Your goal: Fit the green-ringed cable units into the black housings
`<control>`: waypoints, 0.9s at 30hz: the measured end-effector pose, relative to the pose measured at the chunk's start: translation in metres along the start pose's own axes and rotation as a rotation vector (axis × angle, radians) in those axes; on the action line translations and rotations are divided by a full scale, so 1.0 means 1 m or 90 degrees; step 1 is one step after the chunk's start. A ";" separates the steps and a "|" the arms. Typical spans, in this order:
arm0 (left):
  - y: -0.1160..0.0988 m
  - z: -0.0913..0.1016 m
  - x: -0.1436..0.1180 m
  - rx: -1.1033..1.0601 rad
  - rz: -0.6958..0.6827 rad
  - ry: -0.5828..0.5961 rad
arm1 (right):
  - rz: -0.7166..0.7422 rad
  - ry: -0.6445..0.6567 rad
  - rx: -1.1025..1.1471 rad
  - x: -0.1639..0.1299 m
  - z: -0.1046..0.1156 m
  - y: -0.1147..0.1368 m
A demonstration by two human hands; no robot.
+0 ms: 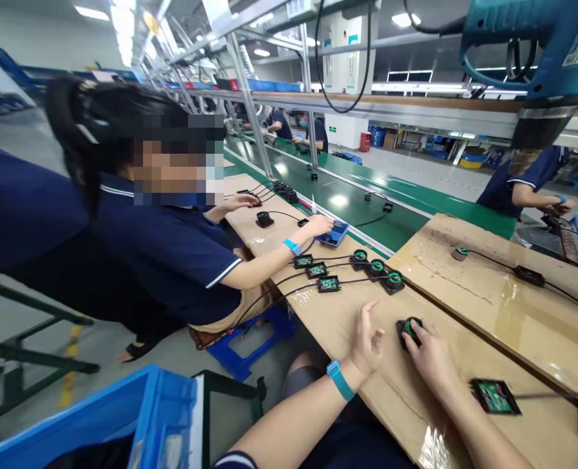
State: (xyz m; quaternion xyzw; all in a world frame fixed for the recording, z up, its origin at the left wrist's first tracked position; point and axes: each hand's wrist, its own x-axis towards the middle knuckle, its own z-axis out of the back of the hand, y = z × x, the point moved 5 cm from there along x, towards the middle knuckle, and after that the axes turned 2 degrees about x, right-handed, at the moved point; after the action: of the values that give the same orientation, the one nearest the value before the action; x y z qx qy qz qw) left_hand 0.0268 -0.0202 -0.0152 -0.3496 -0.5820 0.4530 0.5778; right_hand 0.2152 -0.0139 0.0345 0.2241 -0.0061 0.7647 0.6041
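My right hand (430,358) grips a black square-based housing (402,334) with a green ring inside, resting on the cardboard-covered bench (338,326). To its left, my left hand (368,345) is raised just over the bench edge, fingers apart and holding nothing. A blue band (340,380) circles my left wrist. Beside my right forearm lies an open black case with a green circuit board (496,396), a cable running from its right side. Farther left are several similar round housings (377,268), cabled to small open board cases (329,284).
A co-worker (172,247) sits at the left, one hand over a small blue tray (332,236). A blue power tool (537,65) hangs at upper right. Behind the bench runs a green conveyor (289,163). A blue crate (123,397) stands lower left.
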 end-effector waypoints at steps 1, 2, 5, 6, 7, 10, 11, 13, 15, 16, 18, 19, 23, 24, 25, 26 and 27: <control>0.001 0.001 0.000 -0.004 0.010 -0.007 | -0.001 0.036 -0.020 -0.001 -0.006 -0.003; 0.002 0.001 0.000 -0.006 0.016 -0.011 | 0.000 0.049 -0.035 -0.003 -0.010 -0.005; 0.002 0.002 -0.001 -0.004 0.016 -0.020 | -0.002 0.001 -0.059 -0.007 -0.009 -0.010; 0.002 0.002 -0.001 -0.004 0.015 -0.022 | -0.002 -0.001 -0.063 -0.009 -0.010 -0.010; 0.001 0.002 -0.001 -0.005 0.015 -0.022 | -0.002 0.017 -0.066 -0.010 -0.012 -0.009; 0.000 0.003 -0.002 -0.008 0.018 -0.014 | -0.002 0.085 -0.069 -0.014 -0.017 -0.007; 0.000 0.003 -0.002 -0.010 0.020 -0.010 | -0.002 0.081 -0.067 -0.015 -0.017 -0.006; 0.000 0.004 -0.002 -0.013 0.023 -0.010 | -0.007 0.034 -0.068 -0.016 -0.014 -0.006; 0.001 0.005 -0.003 -0.017 0.032 -0.022 | -0.018 0.011 -0.081 -0.017 -0.015 -0.007; 0.002 0.005 -0.005 -0.022 0.041 -0.028 | -0.021 0.028 -0.087 -0.017 -0.019 -0.007; 0.004 0.005 -0.009 -0.047 0.074 -0.039 | -0.026 0.086 -0.090 -0.012 -0.023 -0.006; 0.005 0.004 -0.012 -0.069 0.097 -0.041 | -0.025 0.108 -0.084 -0.008 -0.021 -0.003; -0.013 -0.017 -0.016 -0.201 0.128 0.052 | -0.009 0.017 0.001 0.018 0.038 0.031; -0.025 -0.027 -0.013 -0.237 0.106 0.100 | -0.002 -0.034 0.039 0.027 0.061 0.045; -0.037 -0.038 -0.008 -0.265 0.086 0.149 | -0.001 -0.084 0.082 0.037 0.084 0.059; -0.049 -0.049 -0.002 -0.275 0.078 0.194 | -0.003 -0.129 0.124 0.049 0.105 0.073; -0.059 -0.061 0.005 -0.268 0.086 0.231 | -0.006 -0.158 0.165 0.062 0.123 0.086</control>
State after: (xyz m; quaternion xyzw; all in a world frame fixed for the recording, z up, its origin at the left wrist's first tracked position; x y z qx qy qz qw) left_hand 0.0931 -0.0282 0.0365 -0.5753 -0.5260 0.2894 0.5555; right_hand 0.1662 -0.0145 0.1893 0.3927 0.0188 0.7228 0.5683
